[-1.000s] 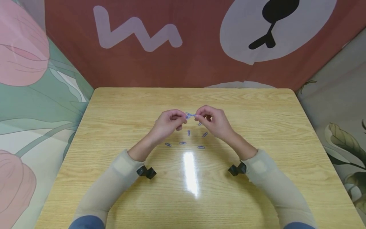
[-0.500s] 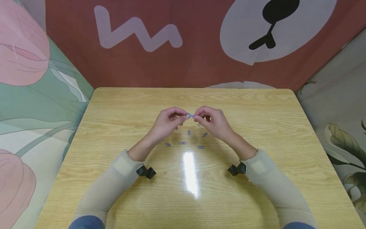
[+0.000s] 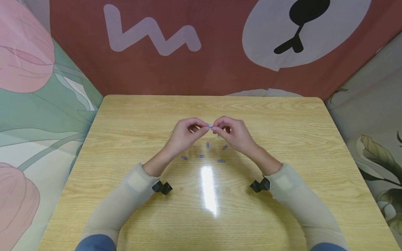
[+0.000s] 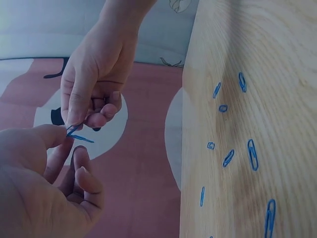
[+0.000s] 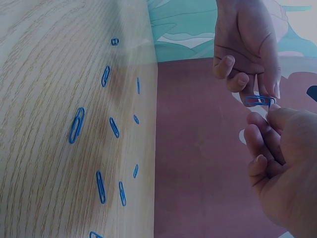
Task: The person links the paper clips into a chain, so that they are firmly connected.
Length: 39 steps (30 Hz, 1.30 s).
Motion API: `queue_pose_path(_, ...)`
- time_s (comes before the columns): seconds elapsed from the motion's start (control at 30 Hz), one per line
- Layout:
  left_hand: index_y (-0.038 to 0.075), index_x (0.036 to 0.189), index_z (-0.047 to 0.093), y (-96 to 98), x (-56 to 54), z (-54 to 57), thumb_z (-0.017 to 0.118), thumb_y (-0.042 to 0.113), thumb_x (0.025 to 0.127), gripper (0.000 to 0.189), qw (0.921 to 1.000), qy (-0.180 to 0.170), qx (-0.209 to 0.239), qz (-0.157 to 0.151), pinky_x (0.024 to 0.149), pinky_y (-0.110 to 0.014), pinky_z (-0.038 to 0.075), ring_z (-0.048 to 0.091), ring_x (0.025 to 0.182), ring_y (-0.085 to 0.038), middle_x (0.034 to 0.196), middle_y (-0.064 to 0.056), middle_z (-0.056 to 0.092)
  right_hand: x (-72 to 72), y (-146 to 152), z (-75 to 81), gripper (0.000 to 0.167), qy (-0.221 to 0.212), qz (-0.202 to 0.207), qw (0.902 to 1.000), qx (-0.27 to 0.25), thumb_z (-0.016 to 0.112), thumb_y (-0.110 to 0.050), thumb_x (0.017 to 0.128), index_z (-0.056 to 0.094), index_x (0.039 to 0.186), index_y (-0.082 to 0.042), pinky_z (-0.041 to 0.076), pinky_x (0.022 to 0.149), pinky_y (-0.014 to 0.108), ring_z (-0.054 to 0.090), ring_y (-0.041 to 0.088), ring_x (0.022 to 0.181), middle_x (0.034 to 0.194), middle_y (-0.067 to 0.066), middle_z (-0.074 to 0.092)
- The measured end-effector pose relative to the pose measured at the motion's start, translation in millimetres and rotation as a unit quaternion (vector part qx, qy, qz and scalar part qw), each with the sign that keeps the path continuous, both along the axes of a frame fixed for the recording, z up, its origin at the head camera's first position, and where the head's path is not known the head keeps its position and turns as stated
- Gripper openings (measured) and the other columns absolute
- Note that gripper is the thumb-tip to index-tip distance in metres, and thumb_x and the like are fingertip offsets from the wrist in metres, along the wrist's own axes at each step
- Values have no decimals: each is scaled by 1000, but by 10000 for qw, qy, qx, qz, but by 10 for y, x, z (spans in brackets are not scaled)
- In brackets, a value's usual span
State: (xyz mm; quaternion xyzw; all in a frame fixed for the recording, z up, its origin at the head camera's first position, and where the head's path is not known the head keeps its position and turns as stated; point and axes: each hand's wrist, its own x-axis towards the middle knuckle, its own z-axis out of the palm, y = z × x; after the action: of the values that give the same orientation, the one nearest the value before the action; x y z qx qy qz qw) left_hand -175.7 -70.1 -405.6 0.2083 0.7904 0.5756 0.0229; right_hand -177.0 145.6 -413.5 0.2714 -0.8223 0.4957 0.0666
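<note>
In the head view, my left hand (image 3: 187, 134) and my right hand (image 3: 235, 134) meet fingertip to fingertip above the table. Small blue paper clips (image 3: 210, 127) are pinched between the thumbs and forefingers of both hands. The left wrist view shows two clip pieces (image 4: 81, 138) forming a narrow V, with one free end sticking out below the fingers. From the right wrist side, one paper clip (image 5: 256, 100) lies across the meeting fingertips, its loop extending toward the table. Fingertips partly cover where the clips come together.
Several loose blue paper clips lie scattered on the wooden table (image 3: 201, 223), among them one clip (image 3: 207, 145) below the hands and another clip (image 3: 221, 161) nearer the front. A patterned cloth wall (image 3: 176, 76) stands behind the table's far edge.
My left hand has shifted slightly right, bringing its fingertips closer to my right hand's. Less of the held paper clips shows between the fingers. The right hand has barely moved.
</note>
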Motion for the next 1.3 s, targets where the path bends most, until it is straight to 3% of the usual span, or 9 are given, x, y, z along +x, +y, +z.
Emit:
queue_pose_path(0.27, 4, 100, 75, 3, 8, -2, 73, 11, 95, 9, 9996, 262, -90, -31, 67, -30, 55, 65, 76, -18, 96, -7, 73, -9, -4, -20, 4, -124, 31, 9999, 40, 70, -10, 97, 70, 96, -5, 38, 56, 26, 52, 18, 62, 81, 3, 71)
queue_pose_path(0.57, 6, 98, 74, 2, 33, -36, 72, 11, 95, 6, 9936, 844, -738, 148, 69, -30, 52, 61, 76, -14, 94, -3, 71, -3, -14, -15, 6, -101, 21, 9999, -5, 70, -11, 97, 71, 96, -6, 39, 54, 31, 49, 16, 59, 81, 1, 70)
queue_pose_path(0.77, 7, 96, 73, 14, 36, -24, 71, 10, 94, 4, 9908, 1051, -824, 214, 70, -32, 52, 61, 75, -14, 92, -3, 70, -5, -12, -8, 5, -161, 21, 9999, -15, 70, -11, 97, 71, 96, -6, 39, 54, 31, 49, 15, 59, 81, 0, 71)
queue_pose_path(0.93, 8, 95, 72, 2, 30, -27, 69, 8, 95, 3, 9915, 976, -820, 274, 72, -31, 51, 61, 74, -13, 91, -1, 70, -12, 19, -7, 6, -212, 41, 9997, -74, 68, -11, 99, 71, 99, -5, 42, 55, 28, 56, 15, 63, 83, 2, 71)
queue_pose_path(1.07, 7, 97, 72, -13, 34, -25, 69, 11, 97, 5, 9930, 766, -838, 342, 65, -30, 51, 62, 74, -13, 90, 0, 70, -20, 77, -14, 8, -304, -20, 9995, -127, 66, -12, 100, 71, 101, -5, 45, 56, 24, 62, 14, 67, 84, 3, 71)
queue_pose_path(1.3, 8, 100, 72, -32, 45, -25, 67, 16, 100, 9, 9944, 571, -807, 360, 56, -27, 48, 61, 69, -14, 81, -2, 67, -27, 175, -46, 9, -497, -101, 9987, -59, 65, -12, 101, 71, 101, -5, 41, 52, 24, 55, 17, 61, 84, 7, 72)
